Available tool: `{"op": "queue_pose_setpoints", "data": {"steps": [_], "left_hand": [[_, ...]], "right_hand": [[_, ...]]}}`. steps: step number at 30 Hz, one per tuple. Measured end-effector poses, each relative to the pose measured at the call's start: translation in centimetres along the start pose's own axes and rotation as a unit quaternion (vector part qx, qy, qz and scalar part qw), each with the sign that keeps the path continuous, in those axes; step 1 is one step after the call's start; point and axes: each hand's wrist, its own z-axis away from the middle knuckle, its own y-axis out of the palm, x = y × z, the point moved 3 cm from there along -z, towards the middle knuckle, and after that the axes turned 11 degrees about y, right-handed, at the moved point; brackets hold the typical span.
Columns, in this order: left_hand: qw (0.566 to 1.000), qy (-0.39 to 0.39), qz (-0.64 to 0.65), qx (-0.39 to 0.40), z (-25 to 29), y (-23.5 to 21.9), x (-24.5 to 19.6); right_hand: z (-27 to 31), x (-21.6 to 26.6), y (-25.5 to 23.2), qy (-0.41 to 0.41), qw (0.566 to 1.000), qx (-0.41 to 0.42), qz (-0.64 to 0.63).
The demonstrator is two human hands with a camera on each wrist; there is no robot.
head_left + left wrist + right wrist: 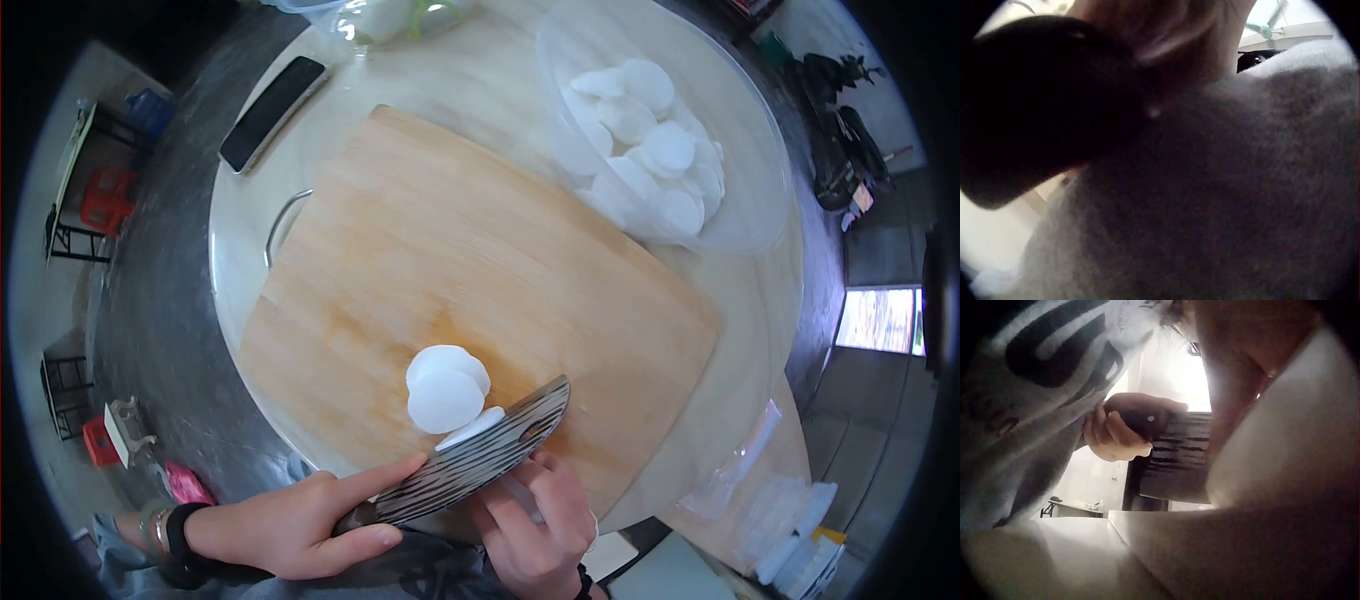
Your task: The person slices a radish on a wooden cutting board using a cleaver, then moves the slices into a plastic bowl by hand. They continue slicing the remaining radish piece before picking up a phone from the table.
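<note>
1. The left hand (305,522) grips the dark handle of a broad knife with a black-and-grey striped blade (478,462). Its fingers are clamped on the handle; the index finger lies extended along the blade.
2. The right hand (540,518) is at the near side of the blade, fingers curled round a smooth white piece (524,497), mostly hidden by the hand and knife.
3. The knife is over the near part of a rectangular, light-brown wooden cutting board (450,220).
4. A thin white slice (470,429) lies along the blade's far side, just beside overlapping round white slices (446,390) on the board.
5. Beyond the board's far right side, a translucent plastic container (755,200) holds more round white slices (667,150).
6. A black-screened phone (272,115) rests on the pale round table (228,235), left of the board.
7. The left wrist view is mostly dark and obscured.
</note>
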Motion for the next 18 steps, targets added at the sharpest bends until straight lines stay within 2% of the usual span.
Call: {"op": "queue_pose_setpoints", "data": {"steps": [1, 3, 7, 9, 13, 15, 18], "left_hand": [[1.0, 0.003, -0.002, -0.008, -0.2, -0.2, -0.2], [0.999, -0.05, 0.004, 0.007, -0.7, 0.0, -0.1], [0.999, -0.032, 0.021, -0.014, -1.0, -0.1, -0.5], [0.999, -0.049, 0.024, -0.004, -1.1, -0.4, -0.6], [1.0, -0.017, 0.014, -0.012, -0.9, -0.2, -0.4], [0.997, -0.065, 0.031, 0.002, -0.9, 0.0, -0.5], [0.999, -0.004, 0.04, -0.022, -0.6, 0.4, 0.0]], "right_hand": [[0.2, 0.1, 0.1, -0.008, 1.0, 0.001, -0.003], [0.9, 0.0, 0.3, -0.001, 1.0, 0.006, 0.024], [1.5, -0.4, 0.4, -0.002, 0.999, 0.015, 0.04], [1.0, -0.5, 0.7, 0.014, 0.998, 0.039, 0.051], [1.3, -0.8, 0.7, 0.026, 0.999, 0.025, 0.027], [1.3, -1.0, 0.5, 0.02, 0.999, 0.027, 0.008], [1.4, -0.8, 0.4, 0.005, 0.999, 0.041, 0.029]]}}
